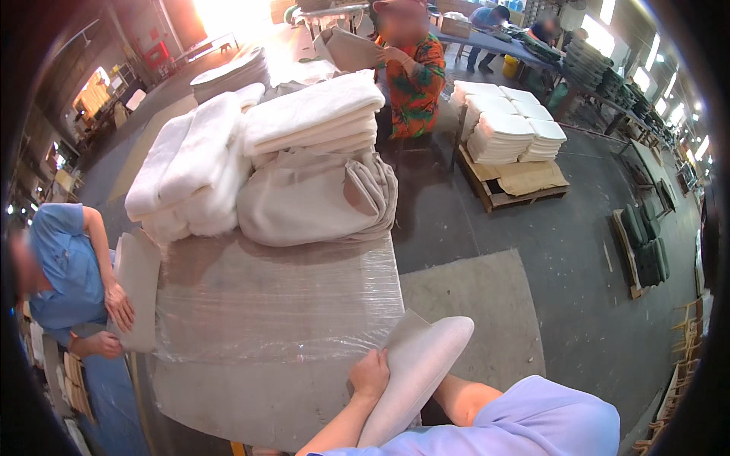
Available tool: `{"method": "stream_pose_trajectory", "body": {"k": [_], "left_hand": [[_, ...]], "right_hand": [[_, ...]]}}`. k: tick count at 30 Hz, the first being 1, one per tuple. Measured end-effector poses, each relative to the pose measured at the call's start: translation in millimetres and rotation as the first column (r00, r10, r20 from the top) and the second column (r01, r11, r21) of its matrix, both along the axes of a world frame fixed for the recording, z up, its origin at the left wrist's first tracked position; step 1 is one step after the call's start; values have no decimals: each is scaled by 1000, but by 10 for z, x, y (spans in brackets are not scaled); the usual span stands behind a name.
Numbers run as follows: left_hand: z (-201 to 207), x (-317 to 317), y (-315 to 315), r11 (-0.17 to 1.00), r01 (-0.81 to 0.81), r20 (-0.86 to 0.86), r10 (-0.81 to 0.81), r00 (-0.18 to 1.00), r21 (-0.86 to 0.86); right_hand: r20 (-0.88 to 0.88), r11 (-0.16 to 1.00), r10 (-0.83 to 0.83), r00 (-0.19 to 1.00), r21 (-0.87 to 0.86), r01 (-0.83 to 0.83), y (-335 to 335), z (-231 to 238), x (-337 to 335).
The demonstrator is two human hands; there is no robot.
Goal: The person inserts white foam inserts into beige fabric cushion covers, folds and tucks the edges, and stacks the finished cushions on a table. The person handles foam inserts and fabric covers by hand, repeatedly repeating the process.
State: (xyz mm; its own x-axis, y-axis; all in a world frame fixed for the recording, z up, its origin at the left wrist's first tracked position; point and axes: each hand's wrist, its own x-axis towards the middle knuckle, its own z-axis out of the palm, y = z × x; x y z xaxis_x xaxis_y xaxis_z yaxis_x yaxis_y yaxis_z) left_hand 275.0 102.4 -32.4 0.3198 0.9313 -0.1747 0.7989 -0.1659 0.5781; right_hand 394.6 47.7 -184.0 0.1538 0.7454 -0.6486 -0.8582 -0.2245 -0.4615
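Fabric [423, 366] in left hand [370, 375]; right hand hidden.

On the table [243, 395], padding [315, 114] lies behind and left of a bundle [293, 201]. By the near right edge is a pad [426, 372]

Pale, round-ended fabric piece [427, 361], tilted

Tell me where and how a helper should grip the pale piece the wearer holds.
Probably by the rounded far end of the pale piece, coming from the right: that end points away from the wearer, juts past the right edge of the table in this view, and shows no hand on it. The left hand grips the piece's left edge; the right hand is hidden.
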Motion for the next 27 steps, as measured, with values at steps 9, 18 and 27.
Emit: {"method": "stream_pose_trajectory", "body": {"k": [9, 18, 27], "left_hand": [[52, 9, -24, 1000, -13, -47, 12, 999, -15], [239, -691, -159, 994, 83, 248, -98, 964, 69], [239, -1830, -1103, 922, -146, 75, 185, 980, -359]], "right_hand": [[98, 999, 21, 995, -32, -18, 82, -27, -95], [809, 876, 444, 387, -483, 5, -598, 1345, 1116], [590, 553, -233, -773, -573, -604, -889, 3334, 397]]}}
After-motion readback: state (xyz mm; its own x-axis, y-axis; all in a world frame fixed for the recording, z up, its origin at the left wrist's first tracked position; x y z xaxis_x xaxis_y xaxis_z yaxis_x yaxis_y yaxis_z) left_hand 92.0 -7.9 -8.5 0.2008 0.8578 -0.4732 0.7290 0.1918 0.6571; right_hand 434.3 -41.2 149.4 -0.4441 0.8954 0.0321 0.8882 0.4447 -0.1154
